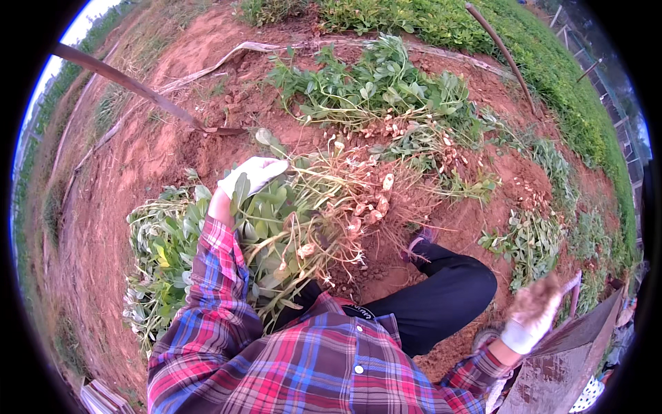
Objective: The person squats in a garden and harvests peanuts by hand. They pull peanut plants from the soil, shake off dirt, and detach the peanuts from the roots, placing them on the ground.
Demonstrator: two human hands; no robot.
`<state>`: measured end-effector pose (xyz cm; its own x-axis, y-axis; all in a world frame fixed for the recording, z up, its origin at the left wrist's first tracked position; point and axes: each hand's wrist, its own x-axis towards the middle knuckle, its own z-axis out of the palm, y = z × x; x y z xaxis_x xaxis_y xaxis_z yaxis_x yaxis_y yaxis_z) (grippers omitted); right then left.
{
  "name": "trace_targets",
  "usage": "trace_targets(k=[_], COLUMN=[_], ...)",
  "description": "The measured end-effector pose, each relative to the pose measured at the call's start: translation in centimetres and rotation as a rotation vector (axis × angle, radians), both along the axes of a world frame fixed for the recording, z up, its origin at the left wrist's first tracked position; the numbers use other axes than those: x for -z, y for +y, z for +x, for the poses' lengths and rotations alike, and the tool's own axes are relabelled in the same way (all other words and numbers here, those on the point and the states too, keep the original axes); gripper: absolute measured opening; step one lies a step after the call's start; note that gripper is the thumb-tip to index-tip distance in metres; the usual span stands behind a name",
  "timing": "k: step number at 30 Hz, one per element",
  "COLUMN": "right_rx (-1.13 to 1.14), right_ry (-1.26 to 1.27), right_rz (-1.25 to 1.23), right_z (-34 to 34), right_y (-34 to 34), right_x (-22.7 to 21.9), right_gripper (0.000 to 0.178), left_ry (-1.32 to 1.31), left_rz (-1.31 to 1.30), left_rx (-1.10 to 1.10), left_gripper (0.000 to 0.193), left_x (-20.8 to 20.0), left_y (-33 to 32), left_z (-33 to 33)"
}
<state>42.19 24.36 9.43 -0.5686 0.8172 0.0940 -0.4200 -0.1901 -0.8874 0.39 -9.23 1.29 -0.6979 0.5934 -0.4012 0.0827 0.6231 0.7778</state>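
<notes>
My left hand [254,174], in a white glove, grips a bunch of uprooted peanut plants [276,207] by the stems. Their pale roots hang toward the right, with several pods [369,210] and some soil clinging to them. My right hand [534,312], in a white glove with a soil-stained palm, is raised out to the right, beside a weathered wooden board [569,352]. Motion smears its fingers, so their state does not show. Beside my left forearm lies a heap of leafy plants [165,248].
More pulled peanut plants [386,83] with pods lie ahead on red soil. Another wilted pile [531,241] lies to the right. A wooden-handled tool [138,90] rests at the left, and a stick [503,55] stands at the back. Green crop rows [552,90] grow beyond.
</notes>
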Motion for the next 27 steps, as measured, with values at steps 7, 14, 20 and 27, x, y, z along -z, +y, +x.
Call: trace_targets(k=[7, 14, 20, 27], right_rx=[-0.331, -0.167, -0.363, -0.718], right_ry=[-0.434, -0.733, -0.505, -0.492], right_rz=[0.5, 0.864, 0.482, 0.078], right_z=[-15.6, -18.1, -17.4, -16.4], right_y=[-13.7, -16.6, -15.2, -13.1], right_x=[10.6, 11.0, 10.8, 9.4], right_gripper=[0.021, 0.041, 0.035, 0.032], left_ry=[-0.023, -0.045, -0.047, -0.066], left_rz=[0.003, -0.011, 0.014, -0.007], left_rx=[-0.003, 0.017, -0.008, 0.019], left_gripper=[0.052, 0.059, 0.047, 0.056], left_x=[-0.2, -0.7, -0.4, -0.2], left_y=[0.2, 0.2, 0.3, 0.4], left_z=[0.2, 0.3, 0.4, 0.3])
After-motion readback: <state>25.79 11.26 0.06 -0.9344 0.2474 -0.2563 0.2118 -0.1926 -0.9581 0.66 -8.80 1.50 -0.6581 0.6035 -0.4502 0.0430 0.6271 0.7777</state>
